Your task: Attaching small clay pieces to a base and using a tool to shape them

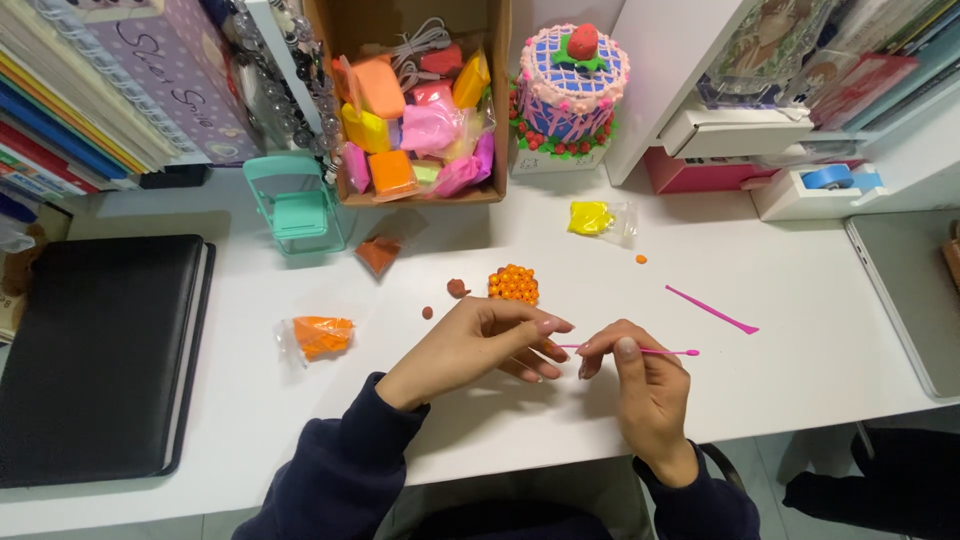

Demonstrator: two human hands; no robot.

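While the right hand [645, 385] pinches a thin pink stick [640, 351] between thumb and forefinger, the left hand [490, 340] closes its fingertips on something small at the stick's near end; what that is cannot be told, as the fingers hide it. Both hands hover just above the white tabletop [820, 330], near its front edge.

The stick looks light, stiff and slim, probably plastic, and likely to flex or slip if squeezed hard; a fingertip grip near its middle, as the right hand has, suits it. Its long axis runs almost level from left to right, one end hidden by the left fingertips, the other, with a small rounded tip, pointing right.

Just beyond the left hand sits a cluster of small orange balls [514, 284], soft-looking clay that would likely dent under pressure. A second pink tool [712, 310] lies well to the right, slanting down to the right. An orange clay bag [318, 336] lies left of the hands.
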